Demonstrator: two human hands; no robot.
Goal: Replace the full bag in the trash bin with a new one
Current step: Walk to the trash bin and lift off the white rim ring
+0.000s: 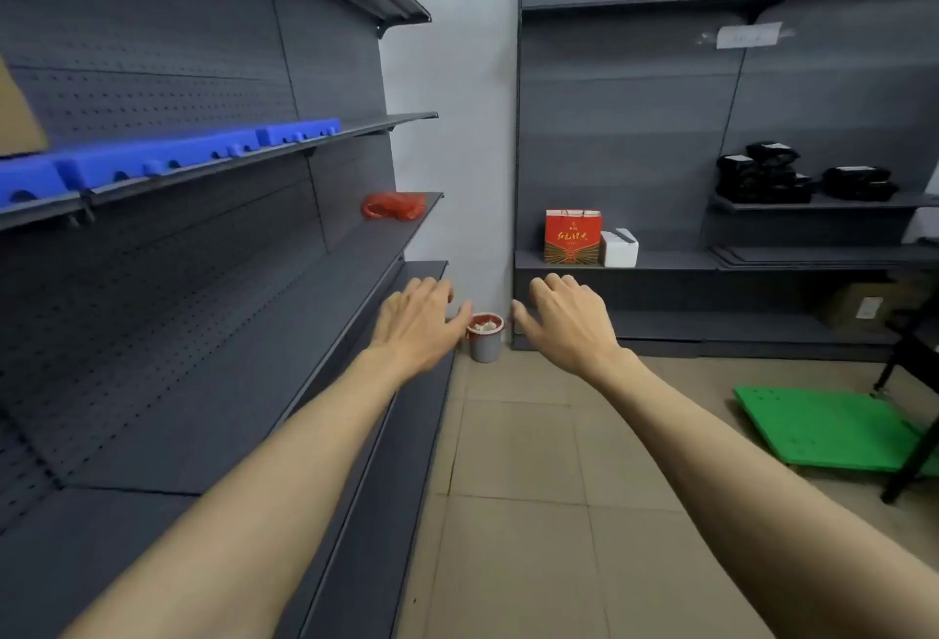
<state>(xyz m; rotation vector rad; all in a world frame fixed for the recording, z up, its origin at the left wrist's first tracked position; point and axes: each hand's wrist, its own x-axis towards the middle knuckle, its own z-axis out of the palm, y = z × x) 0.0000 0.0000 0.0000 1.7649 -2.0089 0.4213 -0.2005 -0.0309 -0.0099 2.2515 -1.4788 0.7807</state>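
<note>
A small grey trash bin (485,344) stands on the floor in the far corner between two shelf units. A red bag (486,319) lines its rim and white rubbish fills it to the top. Both my arms stretch forward toward it. My left hand (419,321) hovers left of the bin, fingers apart, holding nothing. My right hand (561,316) hovers right of it, also spread and holding nothing. Neither hand touches the bin, which lies well beyond them. A bundle of red plastic bags (393,205) lies on a middle shelf at the left.
Dark grey shelving (203,333) runs along the left, with blue foam trays (167,158) on an upper shelf. Another grey unit faces me, holding a red gift bag (572,235), a white box (619,247) and black packages (767,173). A green platform cart (833,427) sits on the tiled floor at right.
</note>
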